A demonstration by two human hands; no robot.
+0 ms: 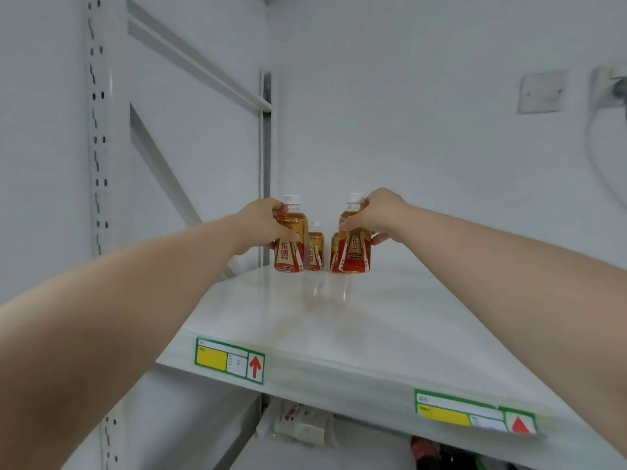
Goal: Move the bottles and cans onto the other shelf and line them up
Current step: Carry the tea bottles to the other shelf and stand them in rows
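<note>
Several small amber drink bottles with red-and-gold labels and white caps stand near the back of a white shelf (339,327). My left hand (261,225) is wrapped around the front left bottle (290,249). My right hand (376,215) grips the front right bottle (354,252) by its neck and shoulder. Both held bottles are upright, with their bases at or just above the shelf surface. Behind them stand a smaller-looking bottle (315,247) and another bottle (335,256) that is mostly hidden.
Two green-framed price tags (229,361) (475,413) are fixed to the shelf's front edge. A perforated white upright (98,147) rises at the left. The lower shelf holds packaged goods (302,424) and dark items (441,454). A wall socket (541,91) and a cable (597,154) sit at the right.
</note>
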